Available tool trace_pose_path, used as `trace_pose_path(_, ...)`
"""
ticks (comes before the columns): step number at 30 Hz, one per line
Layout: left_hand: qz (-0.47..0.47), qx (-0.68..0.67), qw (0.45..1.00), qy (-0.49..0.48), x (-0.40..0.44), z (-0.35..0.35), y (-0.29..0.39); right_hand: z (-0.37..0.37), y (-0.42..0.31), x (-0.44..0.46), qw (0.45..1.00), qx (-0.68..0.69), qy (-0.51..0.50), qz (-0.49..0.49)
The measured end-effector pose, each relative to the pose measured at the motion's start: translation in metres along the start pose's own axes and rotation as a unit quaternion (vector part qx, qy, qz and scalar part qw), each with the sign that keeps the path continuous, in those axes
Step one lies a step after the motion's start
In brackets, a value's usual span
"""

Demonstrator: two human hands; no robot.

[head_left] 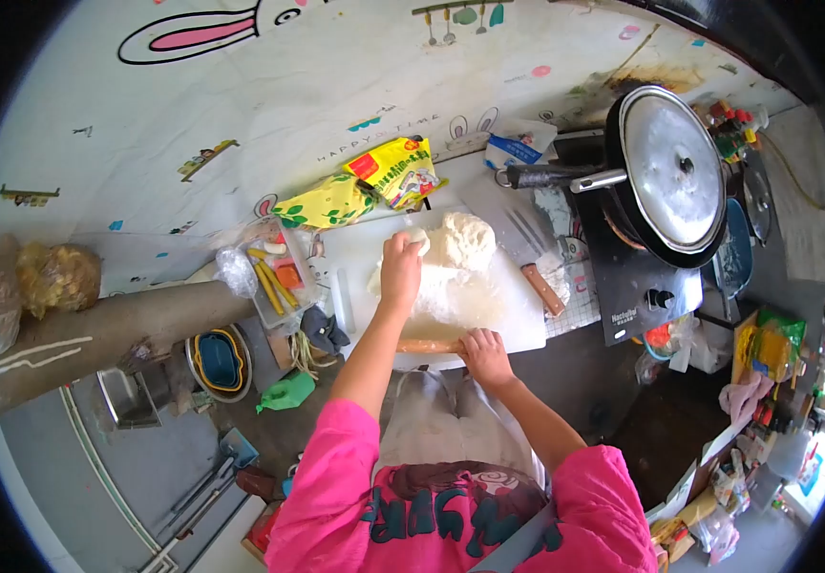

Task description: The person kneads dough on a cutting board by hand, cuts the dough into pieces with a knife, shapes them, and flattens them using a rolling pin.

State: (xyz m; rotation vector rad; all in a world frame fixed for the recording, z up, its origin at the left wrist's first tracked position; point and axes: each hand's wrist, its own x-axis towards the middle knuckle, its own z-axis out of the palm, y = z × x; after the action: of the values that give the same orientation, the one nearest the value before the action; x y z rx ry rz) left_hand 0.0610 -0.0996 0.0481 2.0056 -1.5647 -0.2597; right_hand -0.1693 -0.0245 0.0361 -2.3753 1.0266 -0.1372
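My left hand [400,271] is closed around a small pale piece of dough [418,239] over the floured white cutting board [341,250]. A larger rough lump of dough [468,241] sits on the board just right of it, with loose flour [460,298] spread in front. At the board's near edge my right hand [486,356] grips the right end of a wooden rolling pin [429,347]. Part of the pin's left end is hidden behind my left forearm. A cleaver with a wooden handle [542,290] lies along the board's right side.
Yellow bags [398,174] stand against the wall behind the board. To the right, a lidded black pan [670,172] rests on the cooktop [623,296], its handle pointing toward the board. A plastic tray [290,277] of sausage-like sticks sits at the left.
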Motion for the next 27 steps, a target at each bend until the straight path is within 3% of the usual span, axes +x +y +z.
trace_pose_path(3, 0.057, 0.094, 0.993, -0.037, -0.009, 0.027, -0.014, -0.005, -0.005, 0.003, 1.000, 0.002, 0.000, -0.005)
trace_pose_path(6, 0.059, 0.063, 0.994, -0.069, -0.022, 0.034, -0.016, -0.006, -0.009, 0.001, 0.999, 0.024, 0.018, -0.021)
trace_pose_path(14, -0.096, -0.060, 0.968, -0.226, -0.099, 0.030, 0.056, -0.026, 0.000, -0.010, 0.996, -0.016, -0.021, -0.087)
trace_pose_path(17, -0.052, -0.110, 0.983, -0.138, -0.110, 0.017, 0.059, -0.034, 0.010, -0.016, 0.995, -0.023, -0.036, -0.090)
trace_pose_path(18, -0.031, -0.075, 0.984, -0.158, -0.112, 0.013, 0.053, -0.036, 0.013, -0.017, 0.995, -0.025, -0.036, -0.089)
trace_pose_path(21, 0.159, 0.046, 0.963, -0.213, -0.122, 0.006, 0.045, -0.034, 0.023, -0.018, 0.997, -0.036, -0.014, -0.068)
trace_pose_path(22, 0.134, 0.032, 0.956, -0.258, -0.132, 0.010, 0.041, -0.033, 0.026, -0.017, 0.994, -0.064, -0.019, -0.087)
trace_pose_path(25, 0.124, 0.059, 0.963, -0.233, -0.138, 0.011, 0.049, -0.033, 0.028, -0.016, 0.989, -0.084, -0.052, -0.114)
trace_pose_path(27, 0.064, 0.072, 0.962, -0.255, -0.138, 0.007, 0.061, -0.030, 0.027, -0.018, 0.991, -0.077, -0.040, -0.104)
